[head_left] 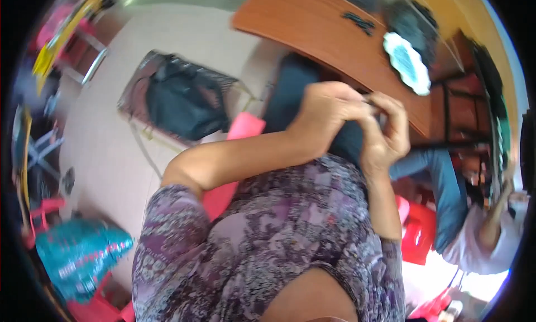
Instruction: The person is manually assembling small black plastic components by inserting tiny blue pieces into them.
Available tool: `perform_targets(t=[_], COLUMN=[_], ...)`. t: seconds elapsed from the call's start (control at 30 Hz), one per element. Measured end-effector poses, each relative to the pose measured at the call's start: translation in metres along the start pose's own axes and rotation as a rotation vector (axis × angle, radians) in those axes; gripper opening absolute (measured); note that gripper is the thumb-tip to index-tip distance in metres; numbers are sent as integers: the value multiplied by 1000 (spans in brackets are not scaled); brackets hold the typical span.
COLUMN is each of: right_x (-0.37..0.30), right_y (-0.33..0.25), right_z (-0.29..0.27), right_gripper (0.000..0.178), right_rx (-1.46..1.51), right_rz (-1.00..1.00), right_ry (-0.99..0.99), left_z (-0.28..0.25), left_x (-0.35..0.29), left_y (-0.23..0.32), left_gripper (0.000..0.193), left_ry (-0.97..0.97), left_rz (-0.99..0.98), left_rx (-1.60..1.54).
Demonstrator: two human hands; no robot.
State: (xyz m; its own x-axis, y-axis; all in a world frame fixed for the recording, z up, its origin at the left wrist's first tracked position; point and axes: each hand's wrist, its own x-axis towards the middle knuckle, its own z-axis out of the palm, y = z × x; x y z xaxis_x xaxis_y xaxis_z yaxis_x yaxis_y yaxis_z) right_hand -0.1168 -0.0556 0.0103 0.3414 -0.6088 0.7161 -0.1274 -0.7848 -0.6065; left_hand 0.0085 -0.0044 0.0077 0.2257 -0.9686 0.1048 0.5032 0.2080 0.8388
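Observation:
My left hand [330,111] and my right hand [386,133] meet in front of my body, near the close edge of a brown wooden table [301,15]. Fingers of both hands are bent and pinched together at the tips. Something small and dark seems to be between them, but blur and the fingers hide what it is. On the table, beyond my hands, lie a few small black pieces [358,23]. A white tray with a scalloped rim [425,89] sits toward the table's right end.
A black bag [184,99] rests on a small stand to the left. Red-pink chair parts [245,126] show beside me. At lower left is a teal bag [81,255] on a pink chair. To the right sits another person in jeans [446,193]; dark shelving [466,110] stands beyond.

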Motion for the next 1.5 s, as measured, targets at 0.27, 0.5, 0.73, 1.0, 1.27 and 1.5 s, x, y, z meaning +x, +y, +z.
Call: perform_targets(t=[0.27,0.5,0.73,1.0,1.27,1.5], right_x=[0,-3,1,5,-7,-8], right_y=[-8,-6,-6,0,9,6], right_z=[-5,-11,-10,-11,-8,-10], right_gripper=[35,30,32,33,29,26], right_rx=[-80,-227,-265,-271,-234,-196], right_rz=[-43,-181,-287,-422,-372,-265], right_ry=[46,72,84,66,92,119], left_z=[5,5,2,2,-1,-3], left_x=[-4,-11,-10,-9,-11,-7], left_y=[2,2,0,-1,-4,-7], left_gripper=[12,16,12,12,15,17], left_ry=[-36,-20,-13,-31,-78,-82], left_rz=[-93,-121,-72,-63,-151,-122], left_rx=[-127,-151,-23,-66,-45,-20])
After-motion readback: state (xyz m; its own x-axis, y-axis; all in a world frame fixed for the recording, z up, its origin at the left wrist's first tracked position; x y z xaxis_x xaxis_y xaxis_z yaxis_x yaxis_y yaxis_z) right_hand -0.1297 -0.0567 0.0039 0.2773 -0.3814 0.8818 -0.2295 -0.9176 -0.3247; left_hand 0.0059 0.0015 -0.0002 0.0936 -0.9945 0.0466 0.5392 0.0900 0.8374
